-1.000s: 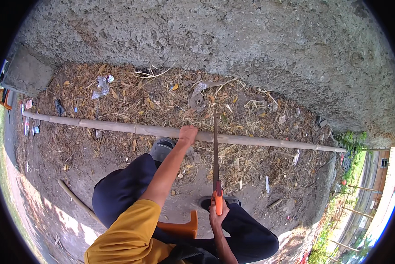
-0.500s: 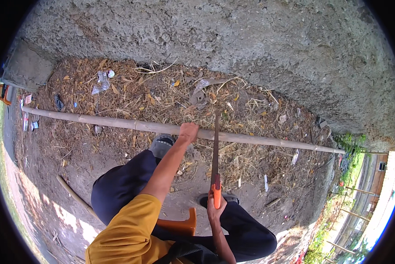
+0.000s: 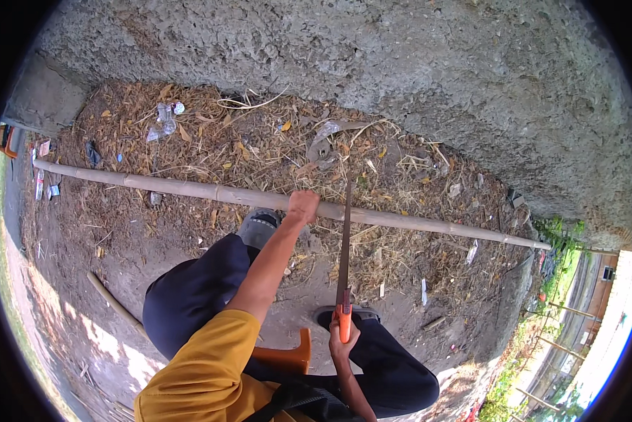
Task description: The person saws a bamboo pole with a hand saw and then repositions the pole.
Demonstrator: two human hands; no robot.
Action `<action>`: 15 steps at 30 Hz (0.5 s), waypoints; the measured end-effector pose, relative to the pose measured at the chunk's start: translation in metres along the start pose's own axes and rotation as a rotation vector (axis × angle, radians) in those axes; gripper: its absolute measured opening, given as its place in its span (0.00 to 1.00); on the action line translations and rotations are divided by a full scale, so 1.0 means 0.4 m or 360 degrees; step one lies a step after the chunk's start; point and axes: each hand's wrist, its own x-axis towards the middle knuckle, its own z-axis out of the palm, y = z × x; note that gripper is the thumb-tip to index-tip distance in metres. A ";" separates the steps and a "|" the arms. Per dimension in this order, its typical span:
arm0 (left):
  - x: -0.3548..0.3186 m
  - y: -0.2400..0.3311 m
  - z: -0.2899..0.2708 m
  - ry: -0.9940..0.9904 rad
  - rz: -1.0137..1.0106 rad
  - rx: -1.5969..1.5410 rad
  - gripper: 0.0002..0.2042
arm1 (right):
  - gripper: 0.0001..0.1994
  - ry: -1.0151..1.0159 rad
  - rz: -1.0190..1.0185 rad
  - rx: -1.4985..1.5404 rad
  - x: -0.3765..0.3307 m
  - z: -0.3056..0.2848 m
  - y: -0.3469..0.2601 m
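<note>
Head view, reading off the long bamboo pole (image 3: 189,188) lying across the littered ground. At its far left end, scraps of litter (image 3: 45,181). Below its left stretch, a short stick (image 3: 115,304) on bare dirt. Mid-pole, left hand (image 3: 303,206) clamped on top, likely pinning it steady. Just right of that grip, saw blade (image 3: 345,232) crossing the pole, close to the bracing hand. Lower down, right hand (image 3: 342,343) wrapped around the orange saw handle (image 3: 344,322). Beyond the pole, rough concrete wall (image 3: 400,77).
</note>
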 end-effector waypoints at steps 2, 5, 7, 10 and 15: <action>-0.010 0.008 -0.001 0.0050 0.0002 -0.0016 0.17 | 0.06 0.0046 -0.0016 -0.0014 0.077 0.044 -0.036; -0.002 0.017 -0.027 -0.0116 0.0041 -0.0011 0.17 | 0.06 -0.0070 0.0189 -0.0204 0.126 0.035 -0.044; -0.003 -0.008 -0.006 -0.0107 0.0012 -0.0004 0.17 | 0.07 -0.0130 0.0062 -0.0339 0.082 0.023 -0.029; 0.012 -0.009 -0.011 -0.0130 0.0004 -0.0015 0.17 | 0.10 -0.0017 -0.0057 -0.0239 0.002 -0.008 0.002; 0.026 -0.005 -0.006 -0.0087 0.0021 -0.0001 0.20 | 0.06 -0.0030 0.0120 -0.0126 0.113 0.041 0.010</action>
